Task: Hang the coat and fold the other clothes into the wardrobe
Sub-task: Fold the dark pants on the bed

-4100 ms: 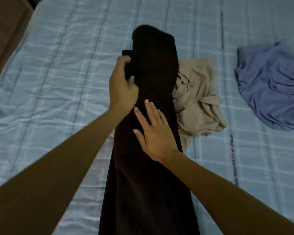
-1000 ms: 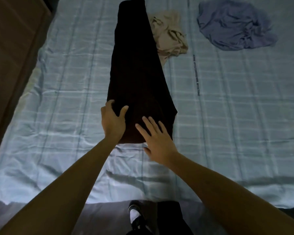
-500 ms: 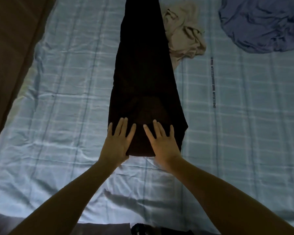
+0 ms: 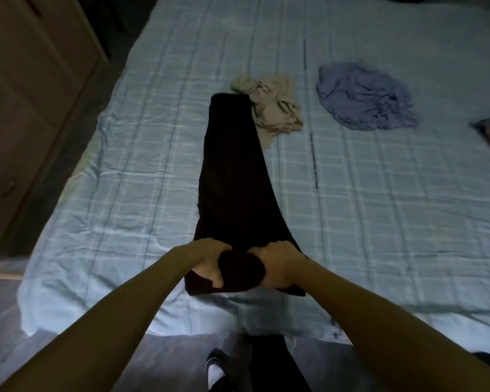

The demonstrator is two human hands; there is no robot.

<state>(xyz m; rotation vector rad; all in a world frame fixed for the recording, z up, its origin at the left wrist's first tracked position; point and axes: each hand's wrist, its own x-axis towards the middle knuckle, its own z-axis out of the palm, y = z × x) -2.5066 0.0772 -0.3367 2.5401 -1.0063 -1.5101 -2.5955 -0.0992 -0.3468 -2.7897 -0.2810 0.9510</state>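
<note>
The trousers (image 4: 232,179) are lying lengthwise on the bed (image 4: 379,222), running from its near edge toward the middle. The left hand (image 4: 210,261) and right hand (image 4: 277,267) are gripping their near end, side by side. A crumpled top (image 4: 275,108) is touching the trousers' far end on the right. A second crumpled garment (image 4: 362,97) is sitting further right, apart. A cabinet (image 4: 26,94) is standing left of the bed.

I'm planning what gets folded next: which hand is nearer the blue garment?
Right. The right hand grips the near end of the black trousers, left of the blue garment and closer to the bed's edge; the left hand grips the same end, farther left.
</note>
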